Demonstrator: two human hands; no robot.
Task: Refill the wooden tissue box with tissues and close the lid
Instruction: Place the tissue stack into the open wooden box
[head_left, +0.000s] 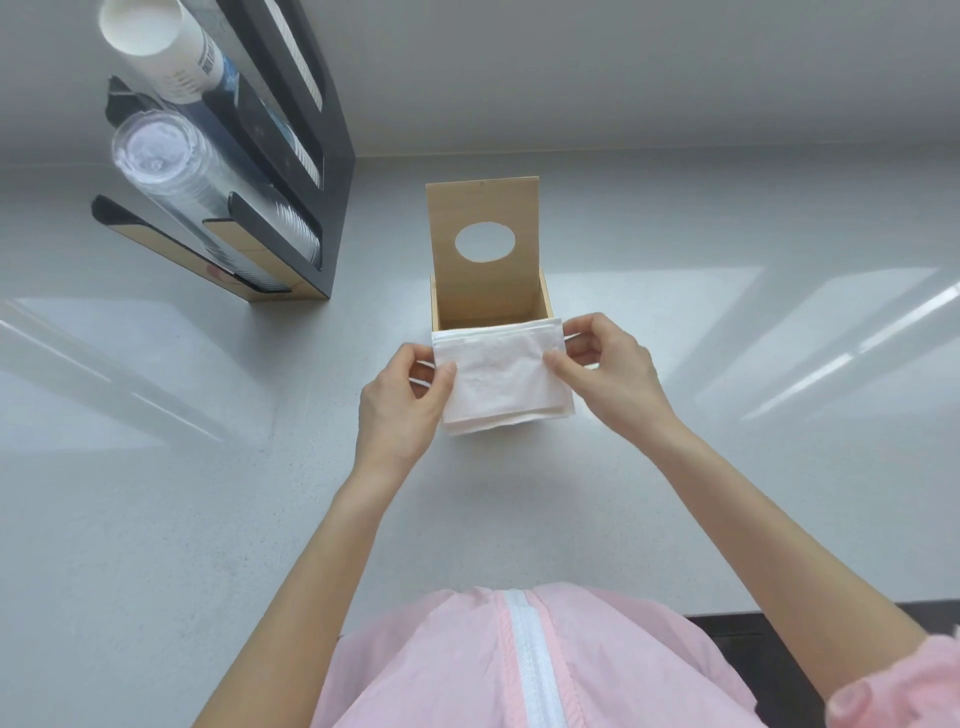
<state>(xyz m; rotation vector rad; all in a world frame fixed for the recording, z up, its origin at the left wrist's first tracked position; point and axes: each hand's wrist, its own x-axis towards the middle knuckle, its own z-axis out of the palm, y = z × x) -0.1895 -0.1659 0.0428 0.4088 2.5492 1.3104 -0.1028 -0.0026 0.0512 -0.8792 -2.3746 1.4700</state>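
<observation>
Both hands pinching a folded stack of tissues (501, 382), left hand (402, 410) and right hand (605, 364) at either end, right over the open wooden tissue box (491, 304) on the counter (208, 493), lid (483, 234) flipped up.

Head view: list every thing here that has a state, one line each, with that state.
wooden tissue box: open, nothing visible inside.
lid: raised upright at the back edge.
stack of tissues: folded, held at the box's near edge, not yet in.
left hand: pinches the stack's left edge.
right hand: pinches the stack's right edge.
cup dispenser: stands at back left, loaded with cups.
</observation>
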